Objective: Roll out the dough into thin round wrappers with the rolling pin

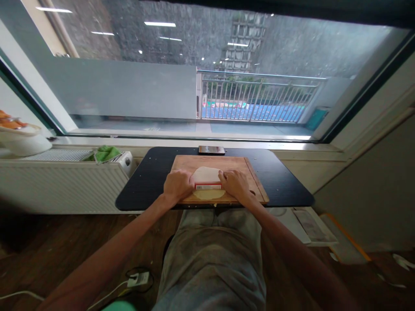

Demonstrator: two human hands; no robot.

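A flat sheet of pale dough (207, 174) lies on the wooden cutting board (183, 162). Across it rests a narrow red-edged box (208, 187) with a pale, printed-looking face towards me. The dough shows both beyond the box and on its near side. My left hand (178, 186) is closed on the box's left end, and my right hand (236, 185) grips the right end, its thumb towards the middle. Both hands are low over the board. My fingers partly hide the box's ends, and its exact kind is too small to make out.
The board lies on a black tabletop (142, 181), with a small flat rectangular item (211, 150) at its far edge. A radiator (65, 183) with a green cloth (105, 153) stands left. Beyond is a window. A power strip (138, 279) lies on the floor.
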